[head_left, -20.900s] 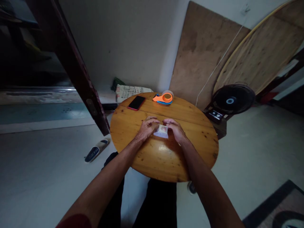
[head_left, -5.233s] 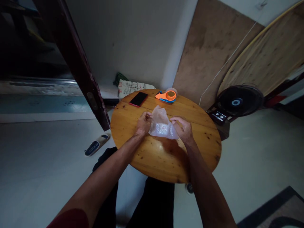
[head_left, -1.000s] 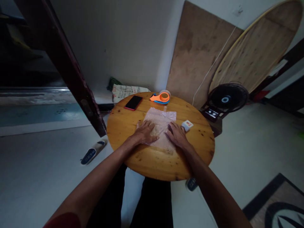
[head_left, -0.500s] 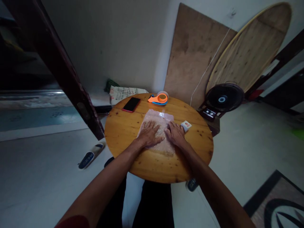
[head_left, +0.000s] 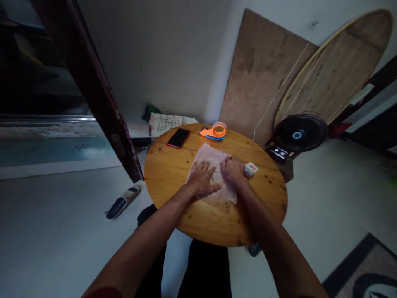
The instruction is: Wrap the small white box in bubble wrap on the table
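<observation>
A pinkish sheet of bubble wrap (head_left: 214, 155) lies on the round wooden table (head_left: 167, 176). My left hand (head_left: 202, 179) rests flat on it with the fingers spread. At its right edge my right hand (head_left: 234, 169) is closed, with the fingers curled around a gathered part of the bubble wrap; the fingertips are hidden. Just right of that hand sits a small white box (head_left: 250, 169) with a red mark on top. Behind the bubble wrap is an orange and blue tape dispenser (head_left: 214, 131) holding a clear roll.
A red-edged phone (head_left: 178, 138) lies at the table's back left. Beyond the right edge stands a black fan (head_left: 299, 134). A wooden board (head_left: 260, 66) and an oval tabletop (head_left: 338, 62) lean on the wall. One slipper (head_left: 120, 205) is on the floor at left.
My right hand has gone from lying on the bubble wrap to curling its fingers around the right edge. My left hand stays flat on it. The whole view has shifted slightly.
</observation>
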Motion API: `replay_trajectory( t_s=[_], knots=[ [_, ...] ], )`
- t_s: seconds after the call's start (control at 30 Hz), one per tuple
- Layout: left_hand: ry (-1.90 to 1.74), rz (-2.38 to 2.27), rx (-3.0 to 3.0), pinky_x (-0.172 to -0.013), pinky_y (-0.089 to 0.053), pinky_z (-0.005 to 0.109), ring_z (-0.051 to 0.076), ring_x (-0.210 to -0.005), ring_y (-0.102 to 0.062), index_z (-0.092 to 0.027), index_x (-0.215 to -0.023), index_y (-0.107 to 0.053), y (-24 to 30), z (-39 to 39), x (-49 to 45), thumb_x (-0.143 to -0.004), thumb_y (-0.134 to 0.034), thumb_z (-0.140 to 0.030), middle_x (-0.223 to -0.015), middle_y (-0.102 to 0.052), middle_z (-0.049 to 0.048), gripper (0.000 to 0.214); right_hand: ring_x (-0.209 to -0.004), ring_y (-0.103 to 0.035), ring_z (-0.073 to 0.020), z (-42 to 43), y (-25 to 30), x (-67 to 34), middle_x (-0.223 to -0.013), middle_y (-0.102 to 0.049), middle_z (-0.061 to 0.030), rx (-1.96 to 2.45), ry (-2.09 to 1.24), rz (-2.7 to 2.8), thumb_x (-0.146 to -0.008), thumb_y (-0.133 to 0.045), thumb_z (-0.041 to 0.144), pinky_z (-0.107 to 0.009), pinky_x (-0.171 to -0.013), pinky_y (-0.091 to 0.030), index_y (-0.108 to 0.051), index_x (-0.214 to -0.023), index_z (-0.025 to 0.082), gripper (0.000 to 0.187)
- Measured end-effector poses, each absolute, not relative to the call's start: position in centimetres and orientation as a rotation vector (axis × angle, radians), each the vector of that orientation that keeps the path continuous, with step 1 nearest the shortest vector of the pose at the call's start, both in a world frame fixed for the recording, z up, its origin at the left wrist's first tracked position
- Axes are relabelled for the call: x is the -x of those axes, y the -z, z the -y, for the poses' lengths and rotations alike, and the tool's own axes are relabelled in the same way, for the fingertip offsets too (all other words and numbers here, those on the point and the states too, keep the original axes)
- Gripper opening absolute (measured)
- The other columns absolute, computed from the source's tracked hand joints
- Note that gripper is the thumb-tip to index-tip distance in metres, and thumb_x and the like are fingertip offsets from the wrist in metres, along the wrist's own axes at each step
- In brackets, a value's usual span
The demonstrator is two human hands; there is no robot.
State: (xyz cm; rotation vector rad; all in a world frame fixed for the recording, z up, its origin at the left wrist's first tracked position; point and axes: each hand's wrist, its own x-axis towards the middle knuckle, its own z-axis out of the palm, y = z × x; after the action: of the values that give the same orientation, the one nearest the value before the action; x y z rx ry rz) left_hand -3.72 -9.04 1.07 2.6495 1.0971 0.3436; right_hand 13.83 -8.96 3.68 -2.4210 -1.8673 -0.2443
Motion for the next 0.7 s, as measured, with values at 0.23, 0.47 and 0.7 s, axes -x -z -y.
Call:
replay_trajectory(
  t_s=[0.23,0.47,0.7],
  knots=[
    [-0.330,-1.116,-2.637,-0.115,-0.006,0.055,0.034,-0.145,-0.014,-0.024,-0.143,-0.036,-1.3,9.2,3.8,-0.074,-0.043,-0.076,-0.155,-0.025,0.0125,0.086,-0.108,-0.057,-0.0296,9.9,-4.3,-14.7,-0.117,-0.061,-0.0206,2.390,0.146,1.948,-0.094,-0.038,0.033,-0.037,-0.088,-0.042,-0.060,-0.112,0.008,0.038],
    [-0.354,-1.129,-2.666,-0.116,-0.007,0.054,0.033,-0.144,-0.017,-0.024,-0.143,-0.036,-1.0,9.1,3.7,-0.078,-0.043,-0.071,-0.155,-0.026,0.0125,0.081,-0.116,-0.052,-0.0302,12.0,-4.8,-15.2,-0.128,-0.055,-0.0199,2.237,-0.026,2.154,-0.088,-0.048,0.050,-0.037,-0.097,-0.037,-0.046,-0.132,0.010,0.059],
    [-0.296,-1.145,-2.669,-0.116,-0.008,0.053,0.033,-0.145,-0.016,-0.023,-0.145,-0.034,-1.1,9.0,3.6,-0.077,-0.039,-0.076,-0.156,-0.024,0.0129,0.087,-0.128,-0.042,-0.0350,13.1,-3.6,-17.6,-0.140,-0.045,-0.0190,1.960,-0.254,2.319,-0.073,-0.066,0.054,-0.045,-0.105,-0.033,-0.046,-0.135,0.014,0.077]
  ],
)
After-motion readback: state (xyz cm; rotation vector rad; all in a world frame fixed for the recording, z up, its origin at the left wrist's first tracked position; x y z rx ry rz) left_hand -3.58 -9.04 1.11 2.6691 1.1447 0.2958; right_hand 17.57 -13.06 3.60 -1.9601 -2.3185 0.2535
